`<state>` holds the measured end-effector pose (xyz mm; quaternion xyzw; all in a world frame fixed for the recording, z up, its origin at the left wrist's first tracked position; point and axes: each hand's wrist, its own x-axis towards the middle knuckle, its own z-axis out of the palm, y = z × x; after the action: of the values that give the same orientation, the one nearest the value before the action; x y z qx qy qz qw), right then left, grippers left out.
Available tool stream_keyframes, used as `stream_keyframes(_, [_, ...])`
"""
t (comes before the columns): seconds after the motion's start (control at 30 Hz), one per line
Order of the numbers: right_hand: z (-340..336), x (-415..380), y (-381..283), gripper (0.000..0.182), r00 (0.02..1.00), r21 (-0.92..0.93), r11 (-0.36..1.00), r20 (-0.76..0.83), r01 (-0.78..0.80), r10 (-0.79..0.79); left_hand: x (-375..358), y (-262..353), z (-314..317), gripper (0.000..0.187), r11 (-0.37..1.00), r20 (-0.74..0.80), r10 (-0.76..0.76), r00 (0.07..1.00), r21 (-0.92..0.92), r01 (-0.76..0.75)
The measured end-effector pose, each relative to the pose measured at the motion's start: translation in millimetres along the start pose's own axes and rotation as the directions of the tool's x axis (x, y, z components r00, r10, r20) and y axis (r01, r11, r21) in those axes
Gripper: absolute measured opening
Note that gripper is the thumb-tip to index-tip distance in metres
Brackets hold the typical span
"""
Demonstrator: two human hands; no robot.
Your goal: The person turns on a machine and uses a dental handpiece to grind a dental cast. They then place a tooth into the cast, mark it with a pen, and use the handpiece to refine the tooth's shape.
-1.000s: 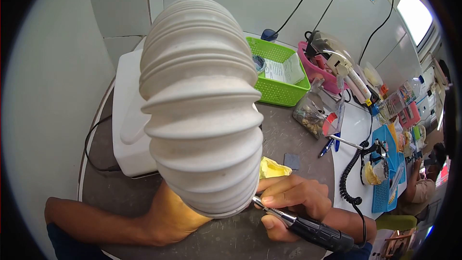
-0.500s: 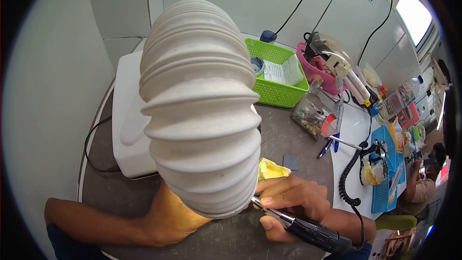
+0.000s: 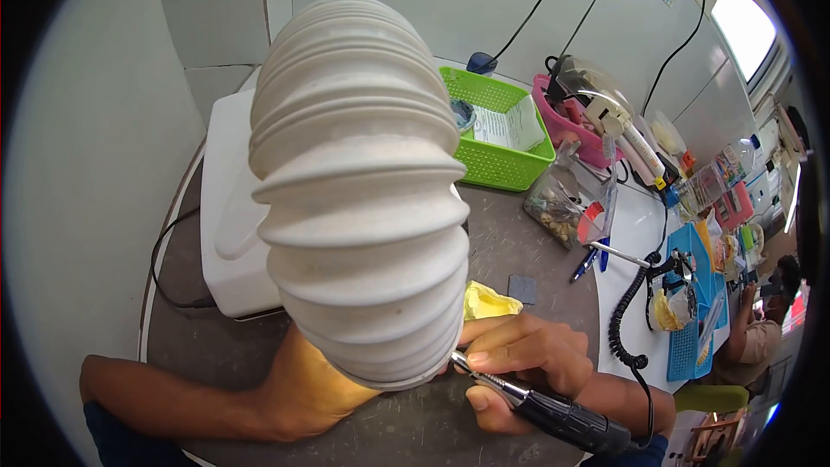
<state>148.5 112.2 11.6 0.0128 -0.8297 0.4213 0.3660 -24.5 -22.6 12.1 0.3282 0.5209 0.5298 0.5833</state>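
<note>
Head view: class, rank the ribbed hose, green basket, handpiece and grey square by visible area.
1. Ribbed hose, perhaps enlarged by nearness to the camera
2. Green basket
3. Handpiece
4. Grey square

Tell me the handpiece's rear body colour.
The handpiece's rear body is black, clearest in the head view.

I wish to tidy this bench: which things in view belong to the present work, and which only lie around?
Probably in use:
- held black-silver metal handpiece
- coiled black cable
- ribbed white hose

Seemingly lying about:
- green perforated plastic basket
- pink plastic basket
- flat grey square
</note>
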Motion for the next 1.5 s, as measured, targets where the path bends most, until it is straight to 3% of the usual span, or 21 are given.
stream_keyframes(0.07, [0,0,1,0.025,1.0,-0.001,1.0,-0.003,0.002,-0.002,0,-4,0,0.019,0.998,-0.008,0.012,1.0,-0.054,-0.012])
stream_keyframes(0.13, [0,-1,2,0.025,1.0,-0.002,1.0,-0.005,0.004,-0.004,0,-5,0,0.018,0.997,-0.046,0.037,0.998,0.075,-0.034])
stream_keyframes(0.27, [-1,-1,2,0.024,1.0,0.011,1.0,0.008,0.015,-0.015,1,-7,-3,0.016,0.992,-0.053,0.088,0.995,0.09,-0.083])
stream_keyframes(0.33, [-2,-1,4,0.024,0.999,0.014,0.999,0.022,0.036,-0.036,5,-13,-14,0.015,0.991,0.105,0.051,0.993,0.116,-0.063])
stream_keyframes(0.37, [-2,-4,6,0.027,0.999,0.005,0.999,0.023,0.04,-0.04,3,-13,-12,0.015,0.991,0.105,0.052,0.993,0.116,-0.064])
stream_keyframes(0.43, [-2,-6,9,0.031,0.999,-0.005,0.999,0.025,0.047,-0.047,0,-9,-3,0.018,0.996,-0.006,-0.017,1.0,-0.082,0.017])
stream_keyframes(0.53, [-2,-6,9,0.031,0.998,-0.005,0.998,0.017,0.059,-0.059,-2,-4,3,0.023,0.987,-0.057,-0.015,0.998,-0.16,0.005])
stream_keyframes(0.83, [-2,-7,8,0.031,0.998,-0.037,0.997,0.02,0.067,-0.066,0,-1,2,0.023,0.996,-0.037,-0.059,0.998,-0.065,0.056])
stream_keyframes(0.97, [-2,-6,5,0.031,0.998,-0.042,0.998,0.03,0.056,-0.055,-1,-8,0,0.023,0.995,-0.04,-0.018,0.999,-0.098,0.014])
stream_keyframes(1.37, [-4,-5,6,0.031,0.998,-0.071,0.996,0.034,0.06,-0.058,0,-7,0,0.025,0.994,-0.044,-0.076,0.996,-0.087,0.072])
stream_keyframes(1.5, [-4,-6,4,0.03,0.997,-0.085,0.994,0.049,0.061,-0.057,-1,-6,-2,0.024,0.998,-0.025,0.006,1.0,-0.059,-0.008])
